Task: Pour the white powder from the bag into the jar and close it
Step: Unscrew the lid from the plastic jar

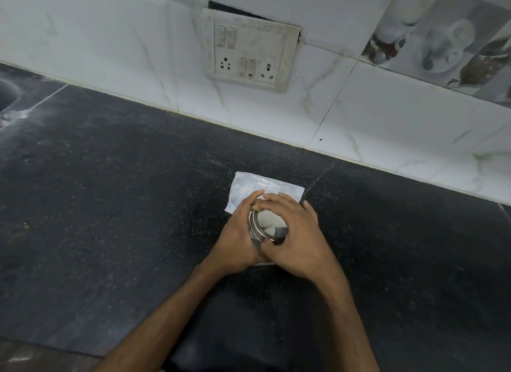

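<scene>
Both our hands are wrapped round the jar (pixel 266 232) mid-counter. Left hand (pixel 237 233) clamps its left side, fingers curled w/ thumb up at the far rim. Right hand (pixel 296 233) covers the top & right side, fingers together, pressed on the lid (pixel 258 227); steel rim shows between the hands, white powder (pixel 269 222) visible thru it. Can't tell if lid is fully seated. Clear plastic bag (pixel 249 186) lies flat just behind the jar, partly under our fingertips. Black speckled counter (pixel 124 205) all round; tiled wall w/ switchboard (pixel 249 50) well behind.
</scene>
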The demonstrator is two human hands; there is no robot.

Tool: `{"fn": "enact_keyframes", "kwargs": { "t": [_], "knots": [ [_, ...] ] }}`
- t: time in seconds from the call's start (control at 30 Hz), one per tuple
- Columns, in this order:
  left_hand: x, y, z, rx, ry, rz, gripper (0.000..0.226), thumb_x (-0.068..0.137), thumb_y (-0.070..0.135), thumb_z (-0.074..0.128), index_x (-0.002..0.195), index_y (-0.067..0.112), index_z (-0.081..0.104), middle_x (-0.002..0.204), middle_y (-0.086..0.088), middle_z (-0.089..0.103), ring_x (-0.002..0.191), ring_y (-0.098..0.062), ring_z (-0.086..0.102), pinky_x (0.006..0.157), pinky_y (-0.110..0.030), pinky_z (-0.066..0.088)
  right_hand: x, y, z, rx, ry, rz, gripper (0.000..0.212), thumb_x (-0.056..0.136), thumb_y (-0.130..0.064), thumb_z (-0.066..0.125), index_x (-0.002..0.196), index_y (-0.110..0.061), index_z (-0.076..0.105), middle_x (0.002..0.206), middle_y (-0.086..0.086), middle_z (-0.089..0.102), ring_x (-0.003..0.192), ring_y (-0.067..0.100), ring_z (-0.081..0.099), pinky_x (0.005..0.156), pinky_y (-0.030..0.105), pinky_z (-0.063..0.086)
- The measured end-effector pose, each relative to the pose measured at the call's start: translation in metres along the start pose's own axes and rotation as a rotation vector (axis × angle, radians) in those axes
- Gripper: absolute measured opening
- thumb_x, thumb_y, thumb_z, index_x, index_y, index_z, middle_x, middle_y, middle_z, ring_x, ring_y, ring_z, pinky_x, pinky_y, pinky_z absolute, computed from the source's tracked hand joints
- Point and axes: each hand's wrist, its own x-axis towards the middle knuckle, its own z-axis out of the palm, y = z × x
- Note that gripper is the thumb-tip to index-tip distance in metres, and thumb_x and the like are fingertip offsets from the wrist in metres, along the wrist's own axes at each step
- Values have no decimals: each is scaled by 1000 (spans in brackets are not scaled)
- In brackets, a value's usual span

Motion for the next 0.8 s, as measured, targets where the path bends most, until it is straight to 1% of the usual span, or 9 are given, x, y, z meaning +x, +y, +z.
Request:
{"fn": "enact_keyframes", "kwargs": {
  "t": [0.07, 0.13, 0.2, 0.33, 0.43, 0.5, 0.63, 0.73, 0.8],
  "knots": [
    [0, 0, 0, 10, 4, 12, 109, 60, 22, 94, 148, 21, 31, 146, 8, 49, 135, -11, 49, 111, -42, 42, 0, -3, 0, -18, 51, 8, 57, 71, -43, 66, 126, -43, 55, 147, -20, 44, 144, 2, 28, 123, 47, 6],
    [0, 0, 0, 9, -4, 7, 110, 58, 20, 95, 147, 23, 31, 142, 10, 52, 132, -11, 52, 109, -41, 45, -2, -7, 5, -3, 172, 33, 54, 71, -56, 64, 123, -40, 57, 137, -18, 53, 130, -2, 43, 119, 45, 22],
    [0, -1, -1, 6, -16, -1, 113, 58, 23, 94, 149, 25, 27, 143, 11, 51, 133, -11, 51, 110, -40, 44, -2, -7, 8, 31, 148, 19, 47, 73, -47, 65, 119, -36, 61, 131, -17, 55, 126, -2, 47, 115, 48, 29],
    [2, -2, -1, 17, -40, 13, 109, 60, 28, 93, 148, 13, 32, 148, 7, 46, 137, -8, 46, 114, -40, 39, -1, -10, 2, 14, -71, -40, 54, 75, -26, 68, 127, -38, 59, 149, -23, 42, 147, 0, 21, 123, 47, -5],
    [0, -1, -1, 1, -20, -1, 112, 60, 21, 94, 150, 20, 27, 144, 12, 50, 133, -8, 51, 110, -37, 44, -3, -10, 8, 14, 144, 20, 51, 76, -46, 67, 124, -35, 60, 140, -17, 53, 137, -1, 39, 121, 47, 16],
    [-1, -3, -1, 1, -22, -2, 115, 59, 20, 94, 151, 24, 24, 140, 14, 52, 130, -8, 53, 110, -38, 44, -4, -6, 12, 10, 181, 25, 46, 77, -45, 67, 121, -32, 63, 133, -15, 57, 130, 1, 47, 116, 48, 29],
    [1, -2, -1, -15, -16, 24, 110, 60, 19, 94, 147, 32, 28, 146, 11, 48, 136, -10, 48, 115, -36, 38, -1, -6, 5, 31, -14, -23, 54, 76, -25, 69, 126, -39, 58, 142, -27, 48, 145, -3, 25, 124, 45, 0],
    [1, -1, 0, -5, -12, 34, 108, 59, 16, 94, 145, 31, 31, 140, 11, 53, 131, -9, 52, 109, -31, 44, -3, -8, 6, 8, 185, 30, 56, 73, -53, 68, 126, -37, 58, 134, -24, 56, 134, -3, 42, 121, 40, 16],
    [-1, -4, -1, -14, -18, 12, 115, 56, 20, 95, 149, 28, 27, 136, 10, 56, 126, -9, 56, 106, -33, 47, -4, -8, 10, -29, 261, 31, 52, 73, -55, 68, 119, -31, 64, 125, -17, 62, 122, 0, 53, 114, 43, 34]
  ]
}}
